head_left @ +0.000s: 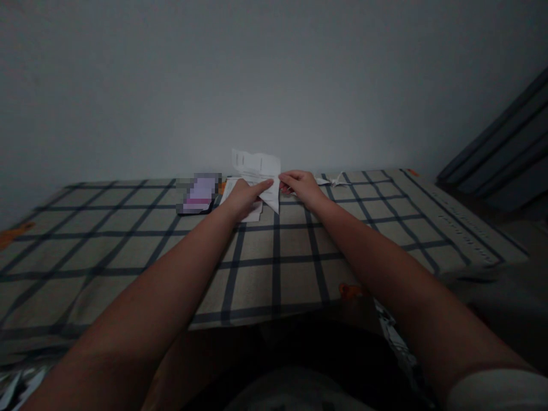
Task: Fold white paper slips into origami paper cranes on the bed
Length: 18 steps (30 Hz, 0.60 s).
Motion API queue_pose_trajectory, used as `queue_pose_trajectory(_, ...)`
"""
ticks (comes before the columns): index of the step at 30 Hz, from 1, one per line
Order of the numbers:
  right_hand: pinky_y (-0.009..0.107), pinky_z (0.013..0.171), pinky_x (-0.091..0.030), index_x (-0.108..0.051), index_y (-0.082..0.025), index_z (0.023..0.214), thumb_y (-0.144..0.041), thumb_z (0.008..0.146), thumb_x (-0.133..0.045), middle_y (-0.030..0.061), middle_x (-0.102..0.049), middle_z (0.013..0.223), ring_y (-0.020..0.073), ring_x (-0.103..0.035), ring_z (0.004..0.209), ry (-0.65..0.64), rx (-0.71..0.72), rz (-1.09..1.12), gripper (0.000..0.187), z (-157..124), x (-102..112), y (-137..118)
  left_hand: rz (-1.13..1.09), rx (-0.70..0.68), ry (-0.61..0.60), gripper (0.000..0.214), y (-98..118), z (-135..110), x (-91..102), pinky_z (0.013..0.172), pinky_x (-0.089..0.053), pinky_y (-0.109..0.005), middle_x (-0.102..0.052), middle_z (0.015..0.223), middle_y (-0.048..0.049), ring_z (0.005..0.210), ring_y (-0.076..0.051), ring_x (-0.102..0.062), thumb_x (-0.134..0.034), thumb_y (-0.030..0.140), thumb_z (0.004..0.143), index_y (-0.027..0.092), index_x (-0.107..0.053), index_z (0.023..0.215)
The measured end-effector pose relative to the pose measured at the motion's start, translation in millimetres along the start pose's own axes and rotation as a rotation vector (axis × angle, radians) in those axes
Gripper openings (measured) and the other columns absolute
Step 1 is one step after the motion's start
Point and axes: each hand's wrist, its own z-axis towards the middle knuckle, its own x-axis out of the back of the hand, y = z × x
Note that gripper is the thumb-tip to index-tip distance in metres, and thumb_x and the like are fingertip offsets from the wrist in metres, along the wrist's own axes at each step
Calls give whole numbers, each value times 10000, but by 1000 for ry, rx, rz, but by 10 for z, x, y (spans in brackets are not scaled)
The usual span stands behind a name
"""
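A white printed sheet of paper (258,164) is held up above the table, its lower corner narrowing to a ragged point. My left hand (245,198) grips it with the thumb laid across its front. At the paper's right edge, the fingers of my right hand (302,184) are pinched together on it. More white papers (252,214) lie on the tablecloth beneath my left hand and are partly covered by it. Just beyond my right hand are torn-looking white paper scraps (336,181).
A phone (199,193) with a lit, partly blurred screen lies left of the papers. The checked tablecloth (257,274) covers the table, which stands against a plain wall (274,85). Dark folded fabric (505,131) hangs at the right.
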Motion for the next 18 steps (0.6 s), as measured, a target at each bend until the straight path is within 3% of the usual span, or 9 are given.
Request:
queue_pose_trajectory(10, 237, 613, -465, -664, -171, 769, -351, 874, -617, 20, -658, 722, 99, -560, 619, -5, -19, -19, 213, -6, -3, -20, 14, 29, 29, 353, 35, -18, -27, 826, -571, -399, -721, 1137, -144, 1006, -286, -693, -832, 243, 655, 164, -711, 977)
queue_pose_trajectory(18, 221, 592, -461, -664, -167, 799, -402, 861, -620, 13, -653, 735, 95, -575, 621, -55, -9, 23, 247, -2, -4, 11, 27, -69, 52, 372, 23, -13, -30, 785, -577, -376, -733, 1088, -148, 949, -274, -702, -831, 287, 653, 127, -707, 965)
